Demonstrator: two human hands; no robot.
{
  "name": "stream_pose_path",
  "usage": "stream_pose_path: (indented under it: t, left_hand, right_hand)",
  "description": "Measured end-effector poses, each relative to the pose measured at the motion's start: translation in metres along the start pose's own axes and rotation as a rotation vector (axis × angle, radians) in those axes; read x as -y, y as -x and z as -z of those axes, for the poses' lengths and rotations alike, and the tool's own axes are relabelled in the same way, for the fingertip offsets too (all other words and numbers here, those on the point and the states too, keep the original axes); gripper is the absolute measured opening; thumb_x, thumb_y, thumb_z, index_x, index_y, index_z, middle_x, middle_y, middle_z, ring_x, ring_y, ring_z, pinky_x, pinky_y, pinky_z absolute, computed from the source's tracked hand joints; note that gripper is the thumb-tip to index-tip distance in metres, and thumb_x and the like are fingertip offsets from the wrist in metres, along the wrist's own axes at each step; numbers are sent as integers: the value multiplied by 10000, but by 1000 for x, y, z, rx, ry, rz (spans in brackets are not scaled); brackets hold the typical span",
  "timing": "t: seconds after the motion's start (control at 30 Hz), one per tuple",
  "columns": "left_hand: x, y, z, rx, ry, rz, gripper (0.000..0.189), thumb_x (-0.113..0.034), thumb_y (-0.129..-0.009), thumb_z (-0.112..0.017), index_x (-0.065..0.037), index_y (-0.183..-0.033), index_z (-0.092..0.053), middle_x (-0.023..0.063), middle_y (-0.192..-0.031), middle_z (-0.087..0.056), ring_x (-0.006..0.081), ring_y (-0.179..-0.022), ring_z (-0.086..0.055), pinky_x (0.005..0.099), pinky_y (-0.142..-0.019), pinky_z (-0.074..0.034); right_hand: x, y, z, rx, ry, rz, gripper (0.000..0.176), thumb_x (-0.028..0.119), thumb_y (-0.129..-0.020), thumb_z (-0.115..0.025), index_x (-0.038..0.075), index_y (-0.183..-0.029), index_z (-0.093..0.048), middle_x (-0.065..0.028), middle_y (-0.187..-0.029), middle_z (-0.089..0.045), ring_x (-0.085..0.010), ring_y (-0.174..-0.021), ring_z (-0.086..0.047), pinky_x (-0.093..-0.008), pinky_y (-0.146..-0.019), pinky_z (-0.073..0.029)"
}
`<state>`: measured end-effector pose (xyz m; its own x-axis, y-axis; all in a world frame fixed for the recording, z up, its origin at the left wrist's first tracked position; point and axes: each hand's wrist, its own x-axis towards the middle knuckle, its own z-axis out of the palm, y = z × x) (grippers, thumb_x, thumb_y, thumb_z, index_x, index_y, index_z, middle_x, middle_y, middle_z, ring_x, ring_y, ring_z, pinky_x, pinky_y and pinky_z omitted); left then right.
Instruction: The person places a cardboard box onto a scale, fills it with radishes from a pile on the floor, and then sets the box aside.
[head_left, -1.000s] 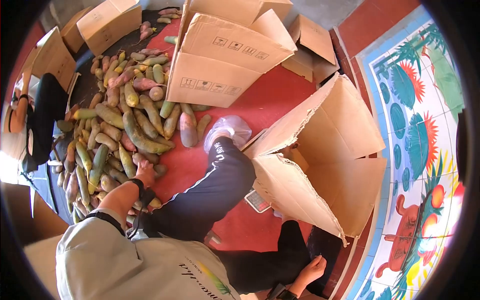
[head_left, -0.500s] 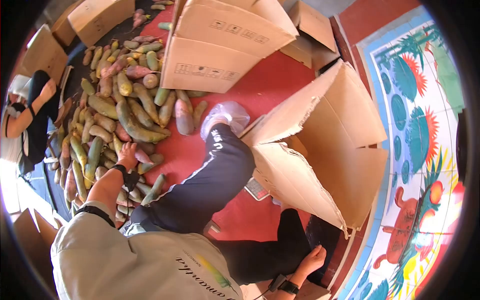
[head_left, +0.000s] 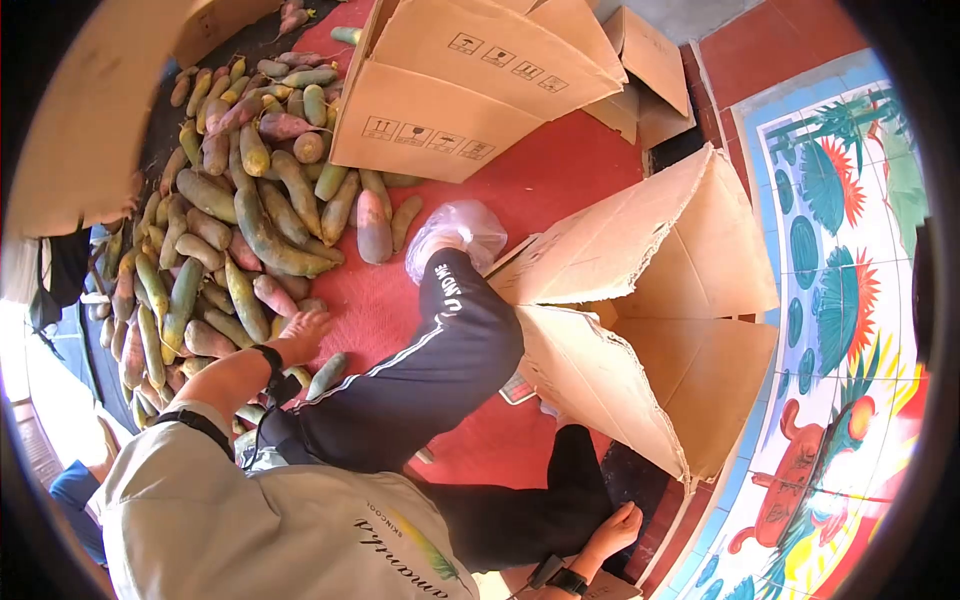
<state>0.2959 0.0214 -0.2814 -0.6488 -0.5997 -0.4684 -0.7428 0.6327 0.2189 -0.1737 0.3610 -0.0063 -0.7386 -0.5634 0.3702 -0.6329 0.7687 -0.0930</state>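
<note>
Over the right edge of a pile of long green and pink radishes [head_left: 205,230] my left hand [head_left: 302,338] reaches down, fingers stretched out. Close by its fingertips lies a pink radish [head_left: 272,295]. A greenish radish [head_left: 327,375] rests between that hand and my leg. On the other side, my right hand [head_left: 618,528] is by my bent knee with its fingers curled in, and I see nothing in it. An open cardboard box [head_left: 640,280] with ragged flaps stands on its side of me.
Another carton [head_left: 470,90] with printed handling symbols stands ahead, and a smaller box [head_left: 645,75] is behind it. A person at the left holds a large cardboard box [head_left: 90,130]. My foot, in a plastic cover [head_left: 465,228], rests on the red floor mat [head_left: 450,440]. A painted tile wall [head_left: 790,430] runs along the right.
My left hand has shifted right, off the radishes toward the pile's edge. At the left, a person has brought a large cardboard box into view. My right hand stays by the knee.
</note>
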Motion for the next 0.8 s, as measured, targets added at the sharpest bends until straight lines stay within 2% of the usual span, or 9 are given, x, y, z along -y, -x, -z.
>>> stream_pose_path:
  t: [0.03, 0.1, 0.27, 0.33, 0.37, 0.53, 0.6, 0.73, 0.8]
  left_hand:
    - [-6, -2, 3, 1, 5, 2, 604, -176, -696, -615, -105, -1266, -427, 118, -1330, -361, 301, -1257, -301, 468, -1005, -277]
    - [-17, -10, 9, 191, 101, -208, 638, -196, -677, -636, -119, -1273, -422, 103, -1311, -380, 302, -1224, -346, 497, -962, -332]
    - [-35, -26, 4, 279, 136, -210, 556, -209, -686, -631, -103, -1212, -485, 121, -1258, -448, 308, -1156, -440, 549, -903, -378]
    - [-42, -36, 9, 559, 20, -197, 472, -222, -695, -630, -90, -1140, -545, 131, -1177, -512, 318, -1069, -519, 522, -870, -422]
    - [-44, -35, -2, 586, 76, -122, 400, -228, -709, -623, -77, -1077, -585, 141, -1152, -529, 319, -1030, -553, 462, -841, -459]
    - [-46, -35, -19, 422, 74, -118, 400, -233, -699, -663, -70, -1059, -606, 135, -1083, -586, 305, -994, -582, 425, -796, -485]
    - [-39, -44, -35, 526, -37, -135, 495, -269, -637, -737, -67, -1071, -611, 125, -999, -626, 300, -961, -597, 432, -771, -495]
    - [-41, -48, -8, 666, -110, -168, 549, -329, -567, -793, -44, -1012, -642, 131, -977, -641, 298, -954, -602, 436, -762, -499]
    - [-41, -44, 10, 715, 8, -48, 559, -391, -546, -804, -21, -940, -661, 146, -940, -655, 304, -913, -620, 438, -761, -499]
  right_hand:
    - [-2, 0, 0, -2, 15, 2, 260, 119, -894, -467, -47, -696, -487, -212, -665, -507, -381, -606, -502, -446, -547, -401]
    - [-6, 1, -2, -6, 30, 9, 261, 122, -894, -469, -46, -696, -488, -213, -663, -505, -382, -602, -500, -448, -545, -400]
    - [-6, 3, -1, 5, 53, -39, 283, 152, -907, -459, -28, -692, -502, -190, -662, -532, -353, -591, -518, -429, -534, -407]
    - [-4, 2, 0, 6, 57, -36, 283, 148, -905, -462, -30, -687, -497, -191, -659, -528, -354, -590, -515, -428, -531, -405]
    - [-4, 2, 1, 16, 56, -29, 283, 145, -902, -465, -31, -682, -491, -192, -657, -525, -354, -588, -512, -427, -528, -404]
    - [-3, -1, -1, 13, 66, -9, 265, 125, -890, -479, -33, -677, -490, -190, -647, -511, -358, -578, -500, -424, -526, -403]
    - [0, 0, 0, 6, 59, 5, 256, 115, -884, -483, -33, -676, -491, -190, -642, -504, -360, -572, -494, -424, -524, -400]
    - [9, -3, 2, -19, 1, 0, 239, 89, -872, -483, -40, -672, -477, -196, -639, -480, -376, -573, -475, -442, -521, -383]
    - [12, -4, 1, -16, -21, -12, 234, 77, -867, -481, -48, -670, -463, -201, -643, -467, -387, -583, -467, -455, -527, -376]
